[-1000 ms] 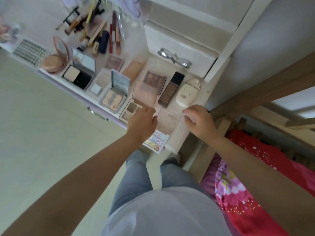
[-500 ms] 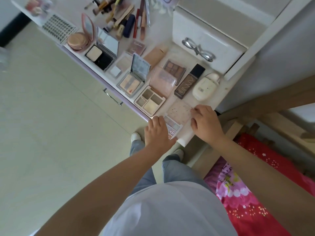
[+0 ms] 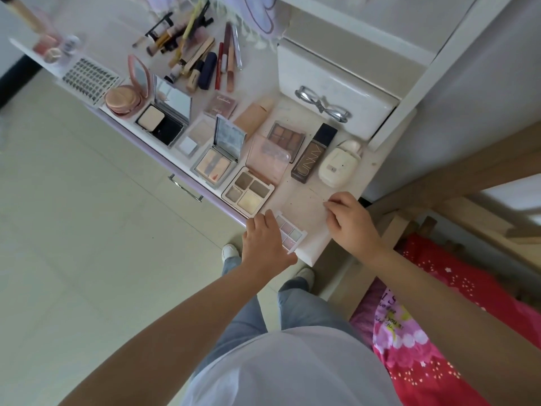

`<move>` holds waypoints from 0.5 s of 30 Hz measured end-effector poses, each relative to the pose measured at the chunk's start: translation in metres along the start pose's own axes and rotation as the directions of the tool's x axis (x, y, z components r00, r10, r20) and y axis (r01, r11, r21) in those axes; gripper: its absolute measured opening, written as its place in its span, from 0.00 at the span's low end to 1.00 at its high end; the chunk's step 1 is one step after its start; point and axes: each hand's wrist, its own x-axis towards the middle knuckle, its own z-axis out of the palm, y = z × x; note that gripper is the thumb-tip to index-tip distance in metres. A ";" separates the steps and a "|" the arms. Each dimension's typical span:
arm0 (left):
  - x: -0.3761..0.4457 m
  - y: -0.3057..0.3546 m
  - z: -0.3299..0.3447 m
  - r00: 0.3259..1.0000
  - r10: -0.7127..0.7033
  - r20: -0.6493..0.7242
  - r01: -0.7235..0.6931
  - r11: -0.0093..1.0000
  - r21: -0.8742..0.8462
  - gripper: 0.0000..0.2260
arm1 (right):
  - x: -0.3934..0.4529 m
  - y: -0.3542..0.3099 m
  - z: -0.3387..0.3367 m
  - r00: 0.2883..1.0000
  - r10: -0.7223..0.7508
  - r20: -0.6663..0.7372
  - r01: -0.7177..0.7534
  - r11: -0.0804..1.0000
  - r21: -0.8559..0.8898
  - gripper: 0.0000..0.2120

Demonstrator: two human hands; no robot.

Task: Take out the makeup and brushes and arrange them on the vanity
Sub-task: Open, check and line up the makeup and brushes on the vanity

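Observation:
A small pastel eyeshadow palette (image 3: pixel 289 235) lies at the near corner of the white vanity (image 3: pixel 317 249), with its speckled translucent lid (image 3: pixel 304 205) folded back flat behind it. My left hand (image 3: pixel 265 241) grips the palette's left side, covering part of the pans. My right hand (image 3: pixel 349 219) pinches the lid's right edge. Beside them stand a four-pan palette (image 3: pixel 248 190), a clear pink case (image 3: pixel 268 159), a brown bottle (image 3: pixel 311 155), a cream bottle (image 3: pixel 339 162) and several open compacts. Brushes and pencils (image 3: pixel 193 51) lie at the back.
Glasses (image 3: pixel 322 104) rest on a white box (image 3: pixel 336 80) at the back right. A drawer handle (image 3: pixel 186 189) sticks out below the vanity's front edge. A wooden bed frame (image 3: pixel 456 171) and a red blanket (image 3: pixel 453 303) lie to my right; pale floor tiles to my left.
The view has shifted. My left hand slid from the four-pan palette down onto the pastel palette at the corner. The lid now lies flat and open, and my right hand stays at its edge.

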 end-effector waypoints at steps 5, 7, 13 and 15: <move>0.011 0.017 -0.001 1.000 0.025 0.003 -0.025 0.999 -0.041 0.43 | 0.004 0.005 -0.010 0.997 0.057 -0.055 -0.057 0.998 0.006 0.08; 0.017 0.024 -0.001 1.000 0.019 -0.006 -0.020 0.998 -0.053 0.43 | 0.006 0.008 -0.015 0.996 0.072 -0.055 -0.071 0.997 0.010 0.09; 0.020 0.030 0.005 0.999 0.020 -0.039 -0.020 1.000 -0.016 0.43 | 0.010 0.014 -0.014 0.984 0.164 -0.062 -0.162 0.986 0.040 0.09; 0.018 0.030 0.007 0.999 0.035 -0.027 -0.036 0.999 -0.030 0.43 | 0.007 0.017 -0.015 0.977 0.204 -0.065 -0.200 0.978 0.059 0.08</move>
